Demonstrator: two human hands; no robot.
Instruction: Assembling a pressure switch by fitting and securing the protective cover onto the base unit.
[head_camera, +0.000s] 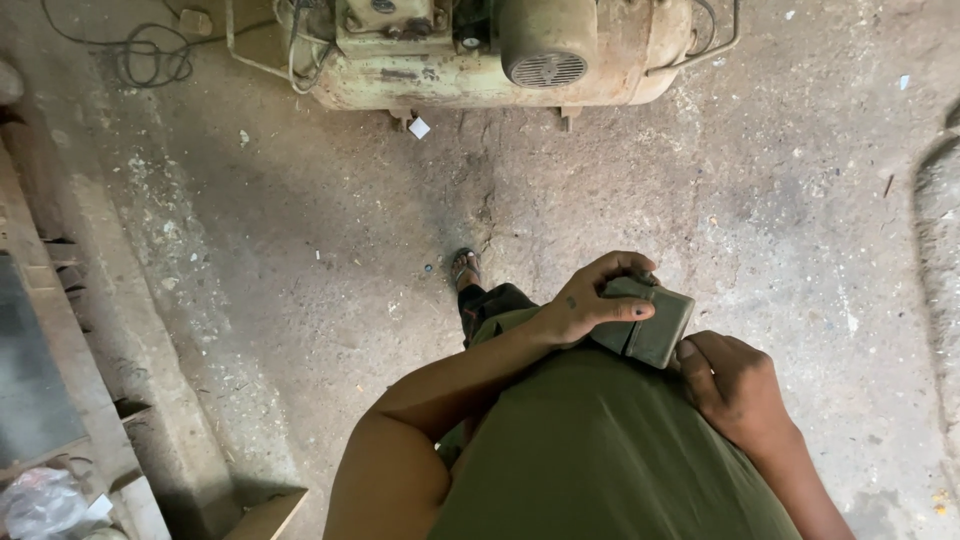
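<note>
I stand on a dusty concrete floor and look down past my green shirt. Both hands hold a small grey-green rectangular block (652, 322) in front of my waist. My left hand (590, 300) wraps over its top and left side, fingers curled around it. My right hand (730, 385) grips it from the lower right, thumb pressed to its edge. One sandalled foot (465, 267) shows below, stepping forward.
A worn cream-coloured air compressor (480, 50) with a round tank and motor stands at the top. Loose cable (150, 55) lies at top left. A raised concrete ledge with wooden pieces (70, 330) runs down the left; a plastic bag (40, 500) sits bottom left.
</note>
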